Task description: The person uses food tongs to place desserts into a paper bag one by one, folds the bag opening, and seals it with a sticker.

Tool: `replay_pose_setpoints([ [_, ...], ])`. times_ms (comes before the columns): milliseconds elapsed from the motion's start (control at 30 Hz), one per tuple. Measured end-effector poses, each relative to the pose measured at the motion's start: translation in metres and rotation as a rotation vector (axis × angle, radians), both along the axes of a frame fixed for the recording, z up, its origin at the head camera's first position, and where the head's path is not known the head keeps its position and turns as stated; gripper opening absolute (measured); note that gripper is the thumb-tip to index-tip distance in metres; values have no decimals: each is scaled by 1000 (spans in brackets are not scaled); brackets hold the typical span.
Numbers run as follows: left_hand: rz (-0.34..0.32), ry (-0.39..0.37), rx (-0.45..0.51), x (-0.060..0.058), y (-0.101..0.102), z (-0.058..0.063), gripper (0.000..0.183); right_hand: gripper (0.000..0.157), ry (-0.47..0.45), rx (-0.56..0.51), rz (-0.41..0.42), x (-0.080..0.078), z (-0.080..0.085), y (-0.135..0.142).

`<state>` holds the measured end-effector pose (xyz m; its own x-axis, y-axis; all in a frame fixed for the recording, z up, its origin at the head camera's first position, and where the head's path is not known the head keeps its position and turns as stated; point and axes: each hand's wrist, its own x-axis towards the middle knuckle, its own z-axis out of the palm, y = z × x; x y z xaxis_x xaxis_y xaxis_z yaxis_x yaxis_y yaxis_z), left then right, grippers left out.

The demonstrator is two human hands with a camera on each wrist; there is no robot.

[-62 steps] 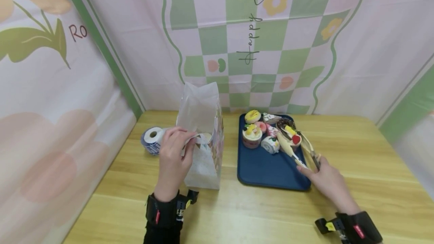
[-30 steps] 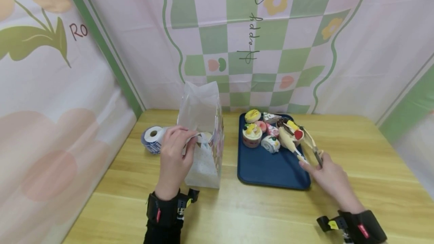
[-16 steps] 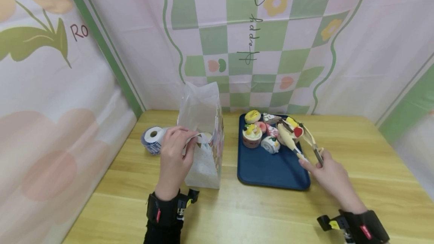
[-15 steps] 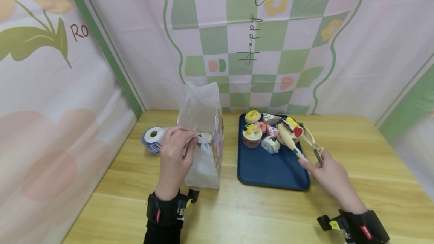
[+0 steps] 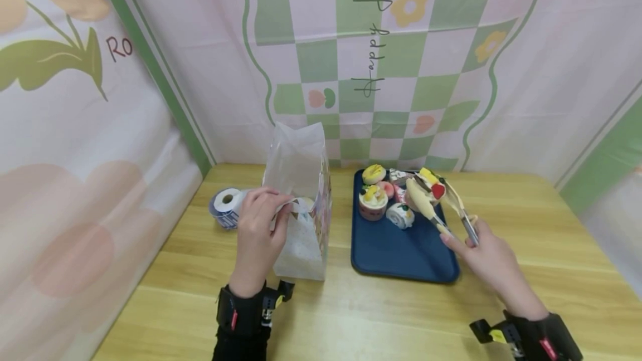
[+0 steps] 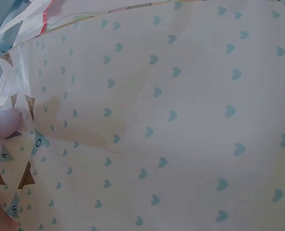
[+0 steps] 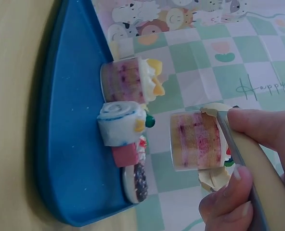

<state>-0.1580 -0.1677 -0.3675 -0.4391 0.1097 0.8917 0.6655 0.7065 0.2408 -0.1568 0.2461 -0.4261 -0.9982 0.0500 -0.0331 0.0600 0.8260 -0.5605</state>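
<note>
the right hand (image 5: 484, 258) has its fingers (image 7: 258, 122) curled round the near end of cream-coloured tongs (image 5: 441, 210), whose long axis runs from the hand up and left, tips pointing far-left. the tips clamp a small round layered cake with red and yellow topping (image 7: 196, 140), lifted above the far right of the dark blue rectangular tray (image 5: 396, 249); its topping is largely hidden in the wrist view. left of it on the tray sit other small cakes (image 5: 373, 200). the left hand (image 5: 258, 227) pinches the rim of the upright white paper bag (image 5: 301, 194), left of the tray. a tape roll (image 5: 225, 205) is partly hidden behind that hand.
</note>
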Motion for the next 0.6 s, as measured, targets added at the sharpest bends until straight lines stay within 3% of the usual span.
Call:
replay_pose_setpoints([
  [233, -2, -1, 0, 0, 0, 1, 8, 60, 40, -5, 20, 0, 10, -5],
  [600, -1, 4, -2, 1, 0, 0, 9, 59, 13, -35, 57, 2, 29, -14],
])
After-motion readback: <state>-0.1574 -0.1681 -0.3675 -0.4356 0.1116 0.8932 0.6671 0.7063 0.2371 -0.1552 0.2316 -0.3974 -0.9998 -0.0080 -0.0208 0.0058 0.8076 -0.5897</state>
